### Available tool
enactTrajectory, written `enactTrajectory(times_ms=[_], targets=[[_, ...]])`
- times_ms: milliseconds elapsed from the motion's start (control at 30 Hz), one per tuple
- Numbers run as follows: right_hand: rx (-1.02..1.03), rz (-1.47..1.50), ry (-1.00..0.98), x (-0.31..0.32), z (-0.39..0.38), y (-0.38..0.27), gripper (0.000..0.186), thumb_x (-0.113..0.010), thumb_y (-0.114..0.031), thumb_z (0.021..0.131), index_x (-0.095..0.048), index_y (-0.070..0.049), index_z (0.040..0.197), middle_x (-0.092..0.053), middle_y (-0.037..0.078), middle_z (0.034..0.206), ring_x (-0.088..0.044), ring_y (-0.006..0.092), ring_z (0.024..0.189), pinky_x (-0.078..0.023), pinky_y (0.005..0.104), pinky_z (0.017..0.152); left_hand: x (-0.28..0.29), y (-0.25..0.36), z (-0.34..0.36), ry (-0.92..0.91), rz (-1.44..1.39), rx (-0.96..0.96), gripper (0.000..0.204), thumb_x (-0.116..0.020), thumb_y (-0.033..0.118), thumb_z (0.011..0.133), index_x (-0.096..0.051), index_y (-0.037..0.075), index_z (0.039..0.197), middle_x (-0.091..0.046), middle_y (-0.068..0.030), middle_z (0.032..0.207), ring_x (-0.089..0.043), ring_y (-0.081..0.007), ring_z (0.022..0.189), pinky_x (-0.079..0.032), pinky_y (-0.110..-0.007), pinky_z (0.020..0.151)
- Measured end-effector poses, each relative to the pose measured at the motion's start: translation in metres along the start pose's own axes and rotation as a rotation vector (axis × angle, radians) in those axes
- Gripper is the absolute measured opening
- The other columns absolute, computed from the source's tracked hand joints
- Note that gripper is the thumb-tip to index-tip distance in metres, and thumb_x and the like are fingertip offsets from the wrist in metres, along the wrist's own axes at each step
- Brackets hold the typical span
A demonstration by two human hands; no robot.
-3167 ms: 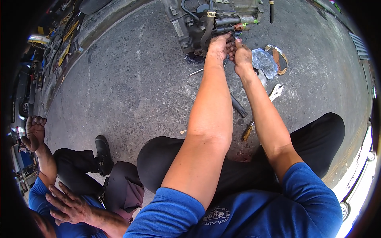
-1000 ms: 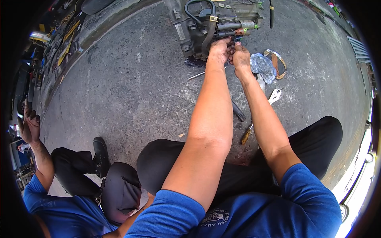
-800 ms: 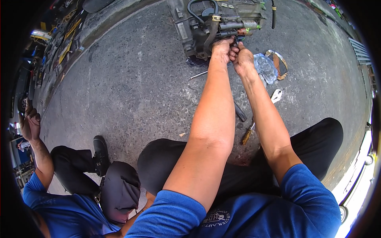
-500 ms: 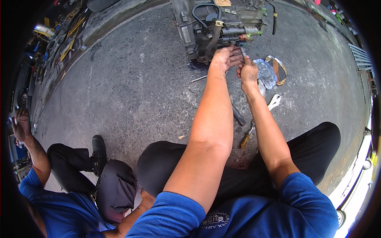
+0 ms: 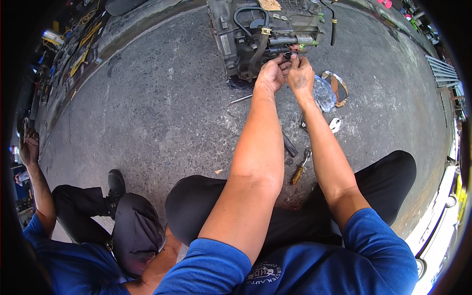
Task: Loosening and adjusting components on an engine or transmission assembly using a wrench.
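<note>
A greasy metal vehicle unit [image 5: 227,46], gearbox-like, with a looped black hose [image 5: 236,18] and cylindrical parts, stands on the floor at the top. My left hand [image 5: 273,74] reaches its near side, palm partly up and fingers curled in at the parts. Close beside it, my right hand [image 5: 301,77] is closed, thumb and fingers pinched against the same spot, just below a reddish connector [image 5: 296,48]. Whatever lies between the fingers of either hand is hidden. Crumpled clear plastic [image 5: 323,93] lies just right of my right hand.
A ratchet with a yellowish handle [image 5: 297,174], a black tube [image 5: 289,145], a metal rod [image 5: 241,99] and a pale metal piece [image 5: 335,125] lie around my forearms. A ring-shaped part [image 5: 340,88] borders the plastic. Another person [image 5: 73,260] sits at my left, one hand raised.
My right hand has moved up to the unit with the short grey metal piece it held, now out of sight. My left fingers have curled inward. The other person's raised hand has shifted slightly.
</note>
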State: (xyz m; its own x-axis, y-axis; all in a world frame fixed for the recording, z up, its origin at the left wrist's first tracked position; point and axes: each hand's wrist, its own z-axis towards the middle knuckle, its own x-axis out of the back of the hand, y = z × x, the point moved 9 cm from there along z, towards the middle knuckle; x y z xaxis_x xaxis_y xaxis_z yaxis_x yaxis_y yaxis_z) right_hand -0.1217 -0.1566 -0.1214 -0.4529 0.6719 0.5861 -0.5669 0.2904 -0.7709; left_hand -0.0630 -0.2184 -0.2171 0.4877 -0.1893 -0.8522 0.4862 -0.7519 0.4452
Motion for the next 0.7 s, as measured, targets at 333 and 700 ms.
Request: enactTrajectory(times_ms=[333, 700], targets=[[-0.161, 0.151, 0.017, 0.002, 0.009, 0.017, 0.041, -0.044, -0.034, 0.092, -0.061, 0.003, 0.087, -0.064, 0.023, 0.080, -0.061, 0.0349, 0.079, -0.045, 0.0423, 0.070, -0.009, 0.000, -0.001, 0.000, 0.037, -0.020, 0.026, -0.043, 0.032, 0.095, -0.057, 0.010, 0.102, -0.063, -0.0043, 0.087, -0.058, -0.0186, 0.082, -0.043, -0.038, 0.079], [-0.464, 0.883, -0.204, -0.039, -0.001, 0.028, 0.031, -0.044, -0.028, 0.095, -0.053, -0.001, 0.082, -0.054, 0.009, 0.061, -0.052, 0.0206, 0.051, -0.042, 0.0325, 0.047, -0.009, 0.002, 0.000, -0.087, -0.002, 0.002, 0.031, -0.040, 0.029, 0.096, -0.056, 0.004, 0.100, -0.062, -0.0077, 0.076, -0.055, -0.0166, 0.061, -0.046, -0.031, 0.062]])
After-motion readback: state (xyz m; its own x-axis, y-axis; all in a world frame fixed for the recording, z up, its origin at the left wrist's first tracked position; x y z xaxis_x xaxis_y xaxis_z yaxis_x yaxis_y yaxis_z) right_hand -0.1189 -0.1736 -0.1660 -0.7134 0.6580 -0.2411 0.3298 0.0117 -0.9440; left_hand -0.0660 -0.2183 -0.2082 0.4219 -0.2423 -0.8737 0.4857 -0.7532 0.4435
